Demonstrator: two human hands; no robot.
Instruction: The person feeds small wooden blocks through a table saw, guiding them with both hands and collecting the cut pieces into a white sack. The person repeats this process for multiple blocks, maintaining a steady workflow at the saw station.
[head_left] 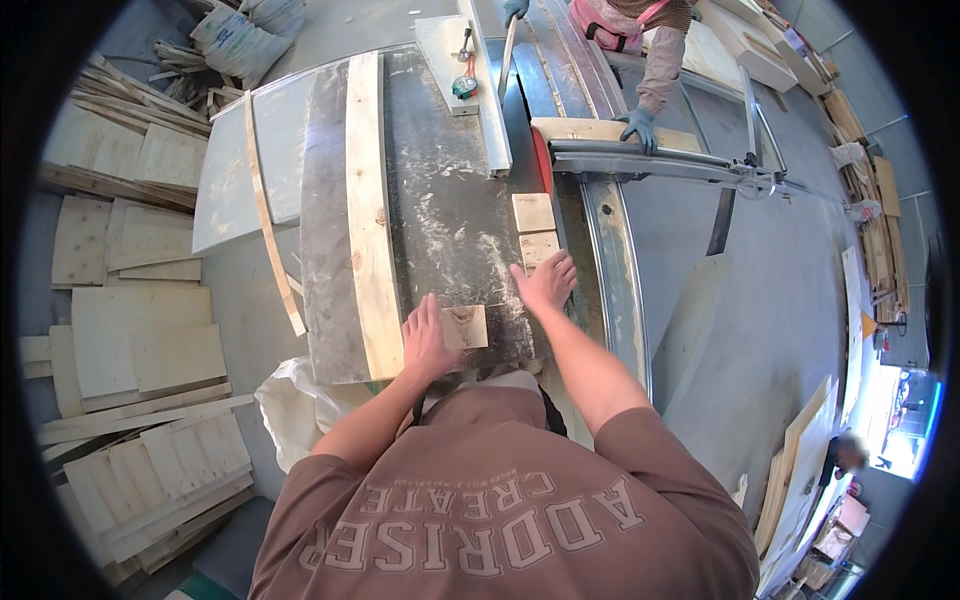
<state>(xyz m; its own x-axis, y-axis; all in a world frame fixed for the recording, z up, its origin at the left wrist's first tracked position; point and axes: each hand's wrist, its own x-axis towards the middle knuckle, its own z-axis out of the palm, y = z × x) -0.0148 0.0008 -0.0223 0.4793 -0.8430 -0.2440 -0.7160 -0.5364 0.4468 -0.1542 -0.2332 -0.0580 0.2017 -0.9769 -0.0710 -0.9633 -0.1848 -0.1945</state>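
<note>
My left hand [428,340] rests at the near end of the dark saw table [440,220], fingers stretched out along the left side of a small square wood block [466,327]. It touches or nearly touches that block. Farther right, my right hand [545,284] has its thumb and fingers spread at the near end of a short wood piece [538,246], part of which it hides. Another short wood block [533,212] lies just beyond, in line with it. Whether the right hand presses on the wood, I cannot tell.
A long board [368,210] lies lengthwise on the left. A metal fence [490,120] and red blade guard [542,155] stand ahead. Across the table, a gloved co-worker's hand [638,130] rests at a board [590,130] on the crosscut rail. Wood offcuts [145,340] are stacked left.
</note>
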